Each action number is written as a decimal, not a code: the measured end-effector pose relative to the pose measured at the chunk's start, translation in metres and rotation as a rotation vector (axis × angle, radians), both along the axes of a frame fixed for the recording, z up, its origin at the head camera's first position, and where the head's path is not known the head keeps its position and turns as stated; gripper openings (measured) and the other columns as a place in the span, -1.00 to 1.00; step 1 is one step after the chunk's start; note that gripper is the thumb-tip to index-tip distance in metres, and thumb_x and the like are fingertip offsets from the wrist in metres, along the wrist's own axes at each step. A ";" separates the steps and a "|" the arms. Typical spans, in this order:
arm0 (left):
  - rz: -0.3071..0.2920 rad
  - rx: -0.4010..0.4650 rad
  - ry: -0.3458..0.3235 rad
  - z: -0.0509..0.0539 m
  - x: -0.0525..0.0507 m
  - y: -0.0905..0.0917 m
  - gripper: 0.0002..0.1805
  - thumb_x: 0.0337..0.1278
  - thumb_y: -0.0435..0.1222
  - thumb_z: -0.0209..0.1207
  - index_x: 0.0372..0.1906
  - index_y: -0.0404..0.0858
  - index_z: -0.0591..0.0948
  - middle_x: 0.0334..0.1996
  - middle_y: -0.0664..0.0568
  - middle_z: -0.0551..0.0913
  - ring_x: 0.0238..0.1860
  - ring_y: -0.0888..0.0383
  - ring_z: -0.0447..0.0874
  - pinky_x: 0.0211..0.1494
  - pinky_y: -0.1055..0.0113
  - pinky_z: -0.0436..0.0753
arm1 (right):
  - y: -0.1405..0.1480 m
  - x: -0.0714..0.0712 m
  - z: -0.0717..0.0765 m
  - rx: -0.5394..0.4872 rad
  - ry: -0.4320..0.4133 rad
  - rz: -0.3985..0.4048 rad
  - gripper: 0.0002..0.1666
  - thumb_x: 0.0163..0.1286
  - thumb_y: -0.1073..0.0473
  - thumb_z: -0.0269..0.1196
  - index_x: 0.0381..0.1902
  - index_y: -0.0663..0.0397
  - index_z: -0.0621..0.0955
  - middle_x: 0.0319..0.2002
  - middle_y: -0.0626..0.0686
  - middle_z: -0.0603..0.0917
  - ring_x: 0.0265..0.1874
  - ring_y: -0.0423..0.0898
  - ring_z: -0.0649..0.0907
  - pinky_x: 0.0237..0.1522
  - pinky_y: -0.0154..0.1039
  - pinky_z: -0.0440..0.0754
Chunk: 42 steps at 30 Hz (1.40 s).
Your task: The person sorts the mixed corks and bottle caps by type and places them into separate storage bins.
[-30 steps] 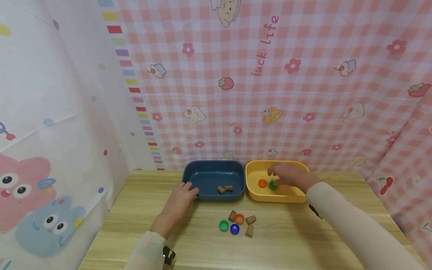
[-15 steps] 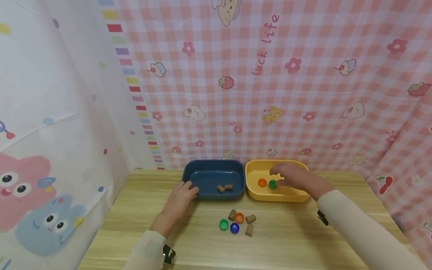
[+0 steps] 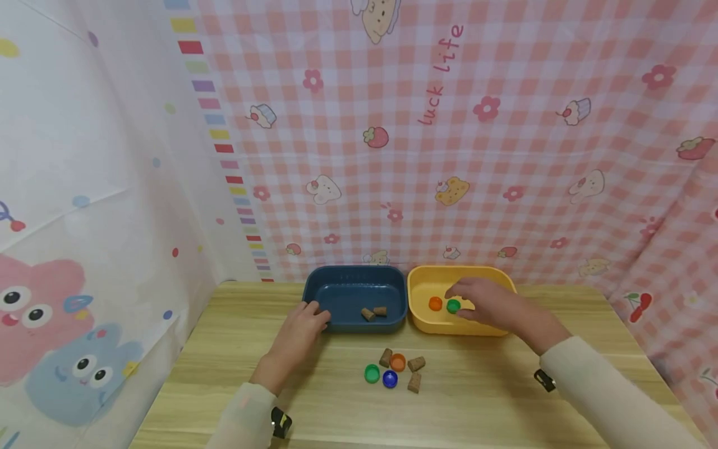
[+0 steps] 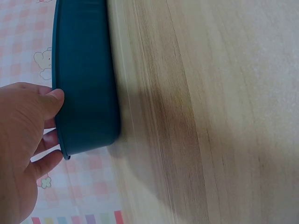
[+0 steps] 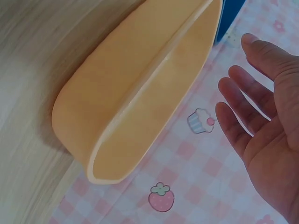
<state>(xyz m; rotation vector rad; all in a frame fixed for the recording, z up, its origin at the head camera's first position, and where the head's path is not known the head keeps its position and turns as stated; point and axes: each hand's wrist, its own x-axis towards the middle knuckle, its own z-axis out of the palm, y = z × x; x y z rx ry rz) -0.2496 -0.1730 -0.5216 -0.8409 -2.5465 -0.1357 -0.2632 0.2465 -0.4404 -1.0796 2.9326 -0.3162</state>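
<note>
My left hand (image 3: 300, 329) grips the near left corner of a dark blue bin (image 3: 336, 321). In the left wrist view the thumb (image 4: 56, 99) lies on the bin's outer wall, with the fingers across the rim. Two corks (image 3: 368, 314) lie inside that bin. Over the right part of a yellow bin (image 3: 421, 321) hovers my right hand (image 3: 490, 302), fingers spread and relaxed, holding nothing. Below it, an orange bottle cap (image 3: 435, 304) and a green bottle cap (image 3: 453, 306) rest on the yellow bin's floor. The right wrist view shows the palm (image 5: 275, 154) apart from the yellow rim.
On the wooden table (image 3: 477, 399) in front of the bins lie several corks (image 3: 416, 364), with an orange cap (image 3: 397, 362), a green cap (image 3: 372, 373) and a blue cap (image 3: 389, 379). A pink checked cloth (image 3: 359, 162) hangs behind the bins.
My right hand has drawn slightly back and right, showing more of the green cap in the yellow bin. The right forearm has shifted right. My left hand holds its place.
</note>
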 end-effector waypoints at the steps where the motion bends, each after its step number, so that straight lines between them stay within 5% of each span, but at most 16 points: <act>1: 0.003 -0.003 0.003 0.000 0.000 0.000 -0.92 0.17 -0.34 0.43 -0.31 -0.15 0.71 -0.44 0.02 0.52 -0.43 0.05 0.40 -0.32 0.23 0.44 | -0.001 0.002 0.000 -0.002 0.013 0.008 -0.62 0.27 0.15 0.50 0.04 0.05 0.70 -0.03 0.05 0.75 -0.03 0.03 0.72 0.05 0.00 0.70; 18: -0.015 0.003 0.010 -0.001 -0.002 -0.001 -0.91 0.18 -0.33 0.43 -0.31 -0.16 0.71 -0.44 0.01 0.52 -0.44 0.05 0.39 -0.33 0.23 0.45 | -0.012 0.037 -0.007 -0.040 0.032 0.036 -0.61 0.30 0.12 0.49 0.06 0.02 0.69 0.00 0.00 0.72 0.01 0.01 0.70 0.08 -0.02 0.69; 27: 0.010 0.004 -0.038 0.002 0.000 0.000 -0.93 0.21 -0.33 0.40 -0.28 -0.16 0.71 -0.42 0.01 0.52 -0.40 0.05 0.41 -0.29 0.21 0.46 | -0.017 0.051 -0.020 -0.071 0.120 0.102 -0.62 0.23 0.17 0.53 0.01 -0.03 0.71 -0.08 -0.05 0.71 -0.08 -0.07 0.69 0.00 -0.11 0.71; 42: 0.000 0.010 -0.034 0.001 -0.001 0.000 -0.92 0.20 -0.33 0.41 -0.30 -0.15 0.70 -0.42 0.02 0.52 -0.40 0.05 0.40 -0.28 0.21 0.47 | -0.034 0.068 -0.041 -0.086 -0.037 0.041 -0.61 0.33 0.19 0.45 0.10 -0.01 0.67 0.06 -0.06 0.71 0.06 -0.06 0.68 0.12 -0.05 0.68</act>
